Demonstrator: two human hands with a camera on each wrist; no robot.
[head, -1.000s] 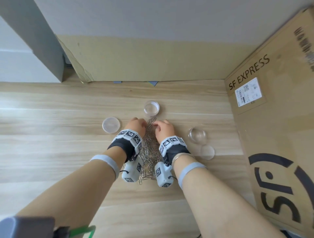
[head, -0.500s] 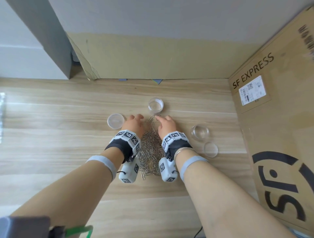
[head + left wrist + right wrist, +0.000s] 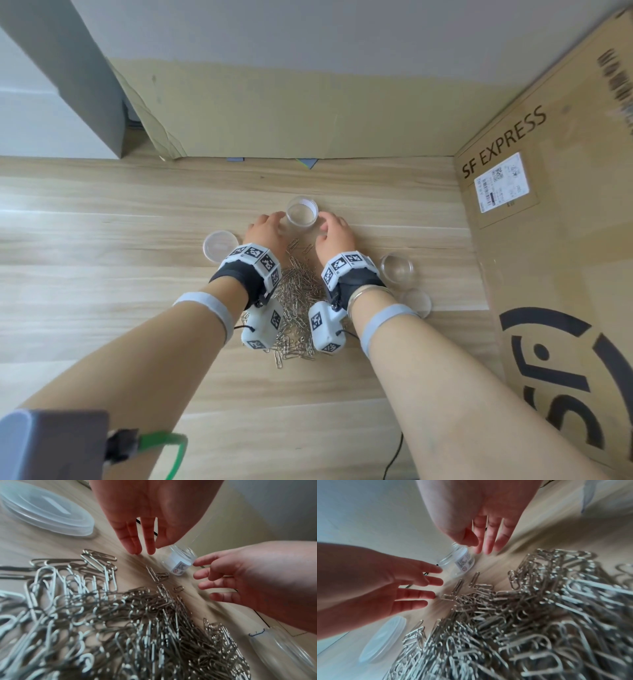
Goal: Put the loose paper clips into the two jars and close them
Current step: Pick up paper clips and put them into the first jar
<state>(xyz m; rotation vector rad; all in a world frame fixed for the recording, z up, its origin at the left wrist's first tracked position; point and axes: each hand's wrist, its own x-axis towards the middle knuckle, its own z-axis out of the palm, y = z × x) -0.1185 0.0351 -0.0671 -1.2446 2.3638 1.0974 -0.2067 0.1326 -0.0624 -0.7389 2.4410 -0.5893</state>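
A heap of silver paper clips (image 3: 296,298) lies on the wooden table between my wrists. Beyond it stands an open clear jar (image 3: 301,212) with a white label. My left hand (image 3: 269,226) is at the jar's left side and my right hand (image 3: 330,228) at its right, both with fingers straight and spread. In the left wrist view the left hand (image 3: 139,545) holds nothing beside the jar (image 3: 180,562). The right wrist view shows the right hand (image 3: 485,540) just as bare by the jar (image 3: 457,561). Whether the fingertips touch the jar is unclear.
A clear lid (image 3: 220,245) lies left of the left wrist. A second open jar (image 3: 397,269) and its lid (image 3: 416,303) sit right of the right wrist. Cardboard sheets (image 3: 565,240) wall the table at the back and the right.
Both hands have left the far end of the clip heap and moved forward to either side of the far jar, fingers uncurling.
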